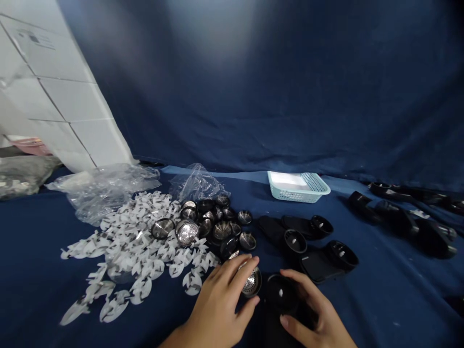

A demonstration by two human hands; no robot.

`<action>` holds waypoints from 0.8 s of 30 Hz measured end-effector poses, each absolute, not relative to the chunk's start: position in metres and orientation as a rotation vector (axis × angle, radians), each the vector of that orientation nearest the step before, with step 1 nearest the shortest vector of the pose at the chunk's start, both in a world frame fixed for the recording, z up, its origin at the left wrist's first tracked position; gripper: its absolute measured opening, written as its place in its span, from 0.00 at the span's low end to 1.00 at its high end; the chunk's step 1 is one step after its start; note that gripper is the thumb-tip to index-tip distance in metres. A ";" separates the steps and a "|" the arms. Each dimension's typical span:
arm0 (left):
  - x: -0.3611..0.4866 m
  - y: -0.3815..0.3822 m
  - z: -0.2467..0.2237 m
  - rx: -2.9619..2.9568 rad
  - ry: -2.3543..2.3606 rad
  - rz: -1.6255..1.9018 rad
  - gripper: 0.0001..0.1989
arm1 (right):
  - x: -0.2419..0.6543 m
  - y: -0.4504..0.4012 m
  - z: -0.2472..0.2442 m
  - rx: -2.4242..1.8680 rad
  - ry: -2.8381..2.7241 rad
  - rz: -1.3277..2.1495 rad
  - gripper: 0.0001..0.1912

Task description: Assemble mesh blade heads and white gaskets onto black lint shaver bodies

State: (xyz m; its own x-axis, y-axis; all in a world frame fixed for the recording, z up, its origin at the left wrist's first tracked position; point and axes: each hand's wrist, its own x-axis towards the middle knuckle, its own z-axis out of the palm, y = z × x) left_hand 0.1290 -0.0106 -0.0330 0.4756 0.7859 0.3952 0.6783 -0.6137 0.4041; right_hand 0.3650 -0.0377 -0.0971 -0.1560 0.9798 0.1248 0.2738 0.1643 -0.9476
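My left hand (217,299) grips a small perforated steel strainer cup (252,282) by its rim and side. My right hand (311,309) curves around a black plastic part with a round cup-like end (280,293), its fingers against the far side. The two hands are close together, with the steel cup just left of the black round end. Beyond them lies a heap of similar steel strainer cups (222,231), and to the left spreads a mass of white notched paper-like pieces (137,256). Several black holders (324,261) lie right of the heap.
Crumpled clear plastic bags (105,188) lie behind the white pieces, beside a pale blue plastic basket (297,187). More black parts (398,217) sit at the right on the dark blue cloth (380,295), which also hangs behind. A white tiled wall (54,92) stands at the far left.
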 end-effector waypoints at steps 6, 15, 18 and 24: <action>0.130 -0.012 -0.037 2.472 1.281 0.797 0.31 | 0.363 -0.037 -0.092 -1.229 -1.587 1.024 0.31; 0.132 -0.013 -0.039 2.464 1.309 1.005 0.14 | 0.362 -0.035 -0.076 -1.257 -1.616 1.032 0.31; 0.125 -0.006 -0.031 2.503 1.359 1.112 0.10 | 0.363 -0.036 -0.084 -1.256 -1.586 1.035 0.32; 0.085 0.027 -0.016 2.477 1.683 1.008 0.09 | 0.361 -0.036 -0.087 -1.291 -1.551 1.059 0.32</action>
